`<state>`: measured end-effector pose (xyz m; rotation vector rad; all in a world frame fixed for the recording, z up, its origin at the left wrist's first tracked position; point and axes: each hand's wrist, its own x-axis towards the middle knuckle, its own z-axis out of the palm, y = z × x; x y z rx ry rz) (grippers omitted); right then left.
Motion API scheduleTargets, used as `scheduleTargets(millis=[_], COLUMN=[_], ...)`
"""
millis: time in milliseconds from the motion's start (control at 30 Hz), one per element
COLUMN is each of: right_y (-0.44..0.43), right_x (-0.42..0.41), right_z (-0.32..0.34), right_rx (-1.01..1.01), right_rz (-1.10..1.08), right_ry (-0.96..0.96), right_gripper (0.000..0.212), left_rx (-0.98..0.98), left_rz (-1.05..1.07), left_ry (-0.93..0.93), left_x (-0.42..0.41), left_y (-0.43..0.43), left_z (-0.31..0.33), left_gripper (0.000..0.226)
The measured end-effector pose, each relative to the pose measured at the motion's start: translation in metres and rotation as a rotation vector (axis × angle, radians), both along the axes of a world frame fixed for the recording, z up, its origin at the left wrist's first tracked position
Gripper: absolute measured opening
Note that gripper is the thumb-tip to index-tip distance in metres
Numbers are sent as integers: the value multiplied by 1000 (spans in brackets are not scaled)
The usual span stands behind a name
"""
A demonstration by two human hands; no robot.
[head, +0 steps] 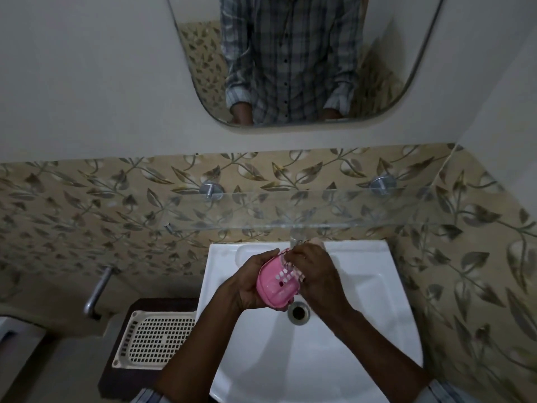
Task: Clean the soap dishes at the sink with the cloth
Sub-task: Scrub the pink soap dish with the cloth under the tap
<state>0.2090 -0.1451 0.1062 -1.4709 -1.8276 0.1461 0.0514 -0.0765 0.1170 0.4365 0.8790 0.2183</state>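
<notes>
My left grip (250, 286) is wrapped round the pink soap dish (276, 283), palm under its rounded back and thumb along its near edge, so the dish sits tilted with its slotted face turned up and to my right. My right grip (315, 274) is pressed against the dish's right side. Its fingers (295, 257) are curled over the far rim and pinch it. I cannot tell whether the cloth is under those fingers. A pale scrap (315, 243) shows just past my knuckles, beside the tap (296, 238), too small to make out.

I hold the dish above the basin of the white sink (363, 330), just behind the drain (298, 312) and clear of the porcelain.

To the left of the sink a cream slotted tray (154, 338) lies flat on a dark stand (122, 324), and a metal handle (96, 292) juts from the wall near it. A glass shelf (348, 210) on two round metal mounts spans the leaf-patterned tiles (87, 205) above the tap. Higher up, the mirror (392, 68) reflects my checked shirt and both rolled sleeves.
</notes>
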Motion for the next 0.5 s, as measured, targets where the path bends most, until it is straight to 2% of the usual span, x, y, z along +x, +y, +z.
scheduleTargets(millis=[100, 133, 233, 367, 500], right_y=[-12, -8, 2, -8, 3], right_x=[-16, -7, 14, -8, 9], right_z=[-8, -9, -3, -7, -1], right_rx=[63, 68, -72, 56, -256], right_rz=[264, 250, -65, 180, -225], right_ry=[-141, -131, 14, -182, -29], right_gripper=[38, 40, 42, 36, 56], left_rx=[-33, -40, -17, -5, 84], left_rz=[58, 57, 49, 111, 106], left_ry=[-19, -20, -20, -88, -85], left_x=[2, 2, 5, 3, 5], left_y=[-3, -4, -7, -3, -6], left_z=[-2, -4, -7, -6, -7], left_gripper=[46, 49, 53, 50, 51])
